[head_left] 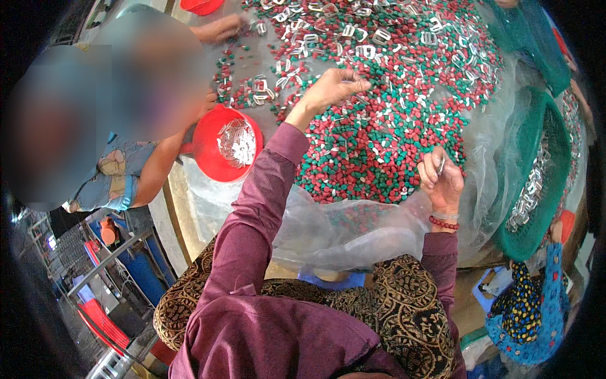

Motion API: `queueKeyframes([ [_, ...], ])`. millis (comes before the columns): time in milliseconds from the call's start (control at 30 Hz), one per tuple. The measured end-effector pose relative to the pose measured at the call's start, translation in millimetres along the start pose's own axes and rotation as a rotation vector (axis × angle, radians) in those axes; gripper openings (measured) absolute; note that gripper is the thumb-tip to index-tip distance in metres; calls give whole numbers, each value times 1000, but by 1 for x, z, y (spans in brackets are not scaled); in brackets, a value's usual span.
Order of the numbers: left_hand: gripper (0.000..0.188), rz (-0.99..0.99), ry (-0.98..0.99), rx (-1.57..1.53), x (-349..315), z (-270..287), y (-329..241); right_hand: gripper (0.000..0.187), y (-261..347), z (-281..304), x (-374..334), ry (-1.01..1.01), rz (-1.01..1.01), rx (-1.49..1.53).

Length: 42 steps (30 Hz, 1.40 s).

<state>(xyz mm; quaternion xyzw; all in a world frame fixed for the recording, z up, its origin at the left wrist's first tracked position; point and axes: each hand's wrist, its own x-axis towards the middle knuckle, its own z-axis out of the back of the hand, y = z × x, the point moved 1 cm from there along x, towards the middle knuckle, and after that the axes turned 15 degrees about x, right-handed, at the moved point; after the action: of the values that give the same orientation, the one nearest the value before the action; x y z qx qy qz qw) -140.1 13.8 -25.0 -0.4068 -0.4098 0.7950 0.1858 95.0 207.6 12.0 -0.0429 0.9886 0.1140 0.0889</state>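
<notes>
A small sorting workshop: a counter [189, 208] under plastic sheeting heaped with red and green pellets [379, 145] and metal clips [353, 38], basins [211, 158] and baskets [536, 189] of sorted clips, several people working around it

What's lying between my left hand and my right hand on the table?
In the head view, red and green pellets cover the stretch between the left hand and right hand.

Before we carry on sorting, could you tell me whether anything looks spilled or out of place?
Nothing stands out: the red and green pieces lie heaped on the clear plastic sheet, mixed with metal buckles.
</notes>
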Motion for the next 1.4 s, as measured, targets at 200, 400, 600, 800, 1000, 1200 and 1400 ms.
queueKeyframes([
  [200,27,-318,-372,1074,17,-44,35,28,4,6,6,-389,-91,-370],
  [400,24,-224,-273,514,-3,-25,23,19,-10,13,42,-369,-114,-1017],
  [600,25,-125,-78,-788,-91,8,13,25,-78,-14,63,71,-82,-1670],
  [800,25,63,-83,-609,-124,18,32,40,-111,8,70,281,-12,-2026],
  [1000,26,61,-265,464,-116,-28,58,16,-67,28,48,-165,-39,-2083],
  [1200,29,129,-227,773,-114,-71,69,27,-37,40,13,-331,9,-1693],
  [1400,35,-8,-164,189,-116,-41,30,32,-30,19,40,-341,112,-1611],
])
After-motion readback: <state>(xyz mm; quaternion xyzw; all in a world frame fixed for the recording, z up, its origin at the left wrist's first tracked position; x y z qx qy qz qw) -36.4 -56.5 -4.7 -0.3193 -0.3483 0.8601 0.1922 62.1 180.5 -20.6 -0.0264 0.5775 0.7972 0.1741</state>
